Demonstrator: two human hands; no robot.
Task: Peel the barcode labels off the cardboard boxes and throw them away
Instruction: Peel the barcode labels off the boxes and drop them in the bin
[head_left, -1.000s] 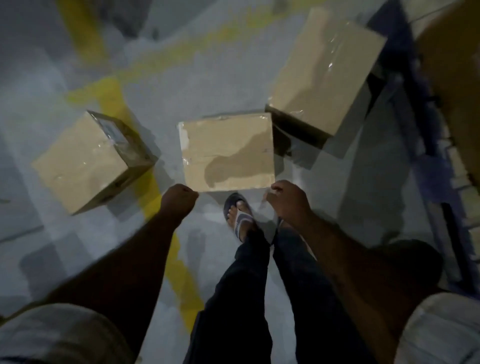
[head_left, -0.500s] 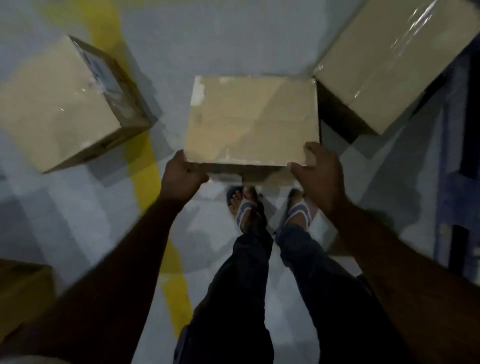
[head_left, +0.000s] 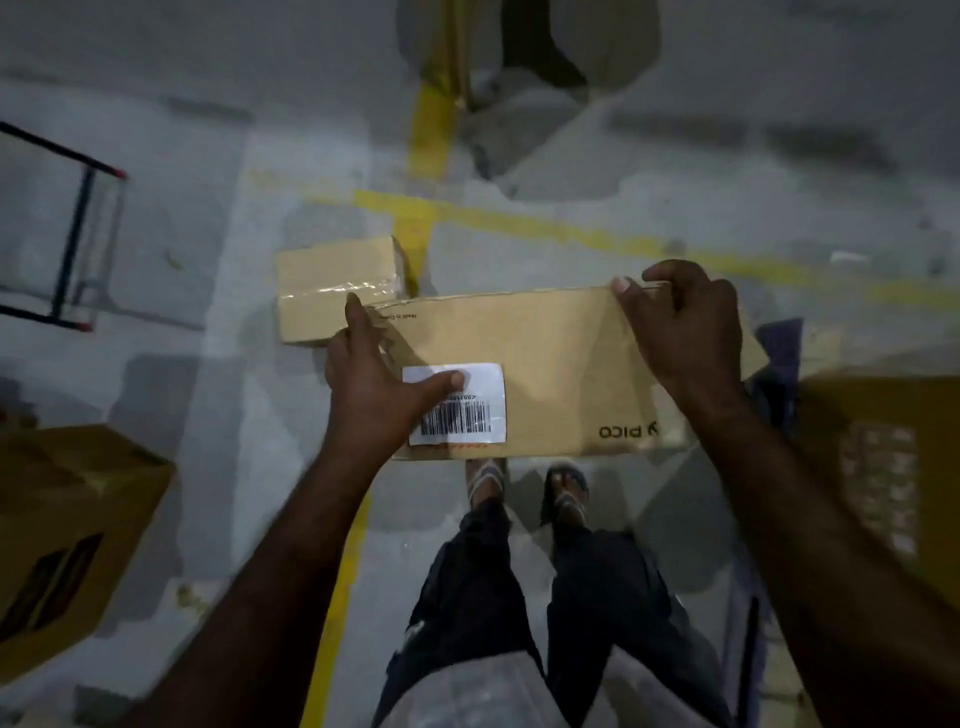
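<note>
Box: cardboard box (head_left: 561, 364) held off the floor in front of the person, one long face toward the camera. Likely light and stiff, judging by the easy two-hand hold.
Label: barcode label (head_left: 462, 415) at that face's lower left, flat, fully stuck. Thin paper, may tear — start at a free right-hand corner.
Left hand (head_left: 371, 384): grips the box's left end, thumb across the label's top.
Right hand (head_left: 680, 332): curled over the upper right corner.
Hidden: the box's other faces; label's upper left corner under the thumb; small print blurred — no bin in view.
</note>
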